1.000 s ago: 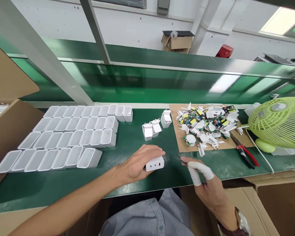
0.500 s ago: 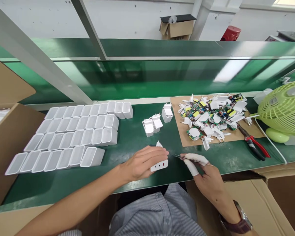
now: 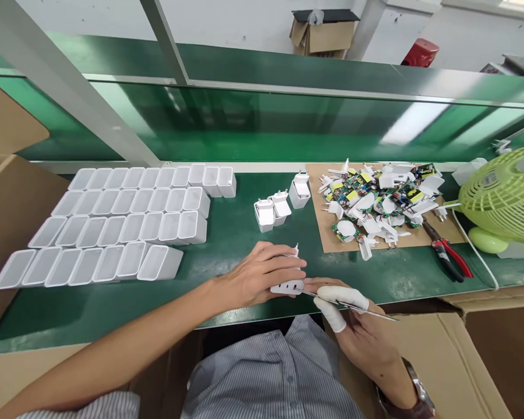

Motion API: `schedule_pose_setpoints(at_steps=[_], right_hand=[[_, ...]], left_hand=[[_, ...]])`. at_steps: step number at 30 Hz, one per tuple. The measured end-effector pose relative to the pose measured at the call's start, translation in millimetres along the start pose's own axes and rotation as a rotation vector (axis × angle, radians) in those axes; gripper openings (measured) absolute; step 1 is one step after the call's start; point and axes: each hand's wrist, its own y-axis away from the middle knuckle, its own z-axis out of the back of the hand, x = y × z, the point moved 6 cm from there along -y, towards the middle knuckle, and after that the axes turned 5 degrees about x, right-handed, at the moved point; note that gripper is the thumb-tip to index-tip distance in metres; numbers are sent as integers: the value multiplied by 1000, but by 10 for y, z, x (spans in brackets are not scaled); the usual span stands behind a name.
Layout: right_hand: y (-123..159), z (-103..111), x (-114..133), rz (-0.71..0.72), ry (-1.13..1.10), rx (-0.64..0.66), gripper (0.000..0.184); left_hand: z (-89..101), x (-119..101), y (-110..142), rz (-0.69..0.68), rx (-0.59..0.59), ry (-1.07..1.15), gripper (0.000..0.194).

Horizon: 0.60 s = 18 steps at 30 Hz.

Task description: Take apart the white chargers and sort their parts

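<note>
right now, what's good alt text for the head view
A person's left hand holds a white charger at a green bench; the right hand holds a thin metal tool, tip at its ports. Rows of open white cases stand left; piled circuit boards, pliers and a green fan sit right.

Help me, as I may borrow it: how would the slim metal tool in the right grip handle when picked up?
The slim metal tool is probably stiff: it looks straight where it crosses the right grip. It is likely light, given its slender shape. Its shiny surface could be slippery, though the white finger covers may steady it.
</note>
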Motion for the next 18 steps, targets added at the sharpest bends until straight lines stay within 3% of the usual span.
schedule_pose_setpoints(at_steps=[4, 9, 18], right_hand=[[-30, 16, -14, 26, 59, 27, 28], [-81, 19, -34, 88, 116, 87, 28], [-280, 85, 95, 179, 194, 151, 28]], left_hand=[[-34, 61, -22, 28, 35, 97, 37], [-11, 99, -74, -25, -53, 222, 52], [-18, 111, -74, -63, -186, 197, 44]])
